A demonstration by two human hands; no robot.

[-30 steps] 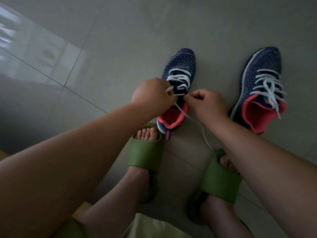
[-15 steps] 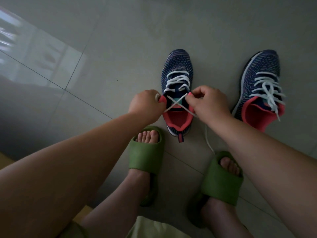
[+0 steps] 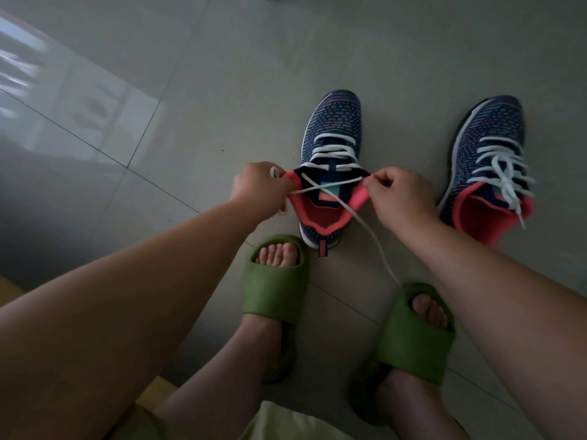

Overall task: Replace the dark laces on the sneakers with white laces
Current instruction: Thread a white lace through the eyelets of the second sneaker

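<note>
While our left hand (image 3: pixel 260 188) and right hand (image 3: pixel 397 192) each pinch the soft, light white lace (image 3: pixel 365 227) at the floor-standing sneaker (image 3: pixel 332 128) collar, we judge gripping near the eyelets best.

Nothing here can be read. The near sneaker (image 3: pixel 330 173) shows a small teal and pink tag (image 3: pixel 330 192) on the inside of its tongue, with what may be print on the pink part, but it is too small and blurred to make out any letters. The knit upper carries only short coloured dashes, not words or numbers. The second sneaker (image 3: pixel 489 166), off to the right, has the same dashed pattern and no brand mark that I can tell. The green slides (image 3: pixel 279 287) on the person's feet are plain from where I stand, and the floor tiles (image 3: pixel 158 90) bear no sign.
</note>
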